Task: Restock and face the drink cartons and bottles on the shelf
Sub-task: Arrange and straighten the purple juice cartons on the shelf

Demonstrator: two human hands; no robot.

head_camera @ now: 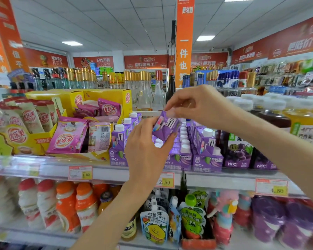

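Purple carton [167, 126] held tilted above carton rows [183, 156] on shelf [116, 170]. It is gripped at lower side by left hand [148, 148], and top is pinched by right hand [193, 105]. Yellow display box [76, 100] filled with pink sachets [67, 136]. Carton's cap hidden under fingers. Lower-shelf bottles [67, 204] blurred, labels unreadable.

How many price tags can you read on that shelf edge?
3: the 1.00 tag at left, the 2.50 tag centre, the 4.80 tag at right; others may be blurred.
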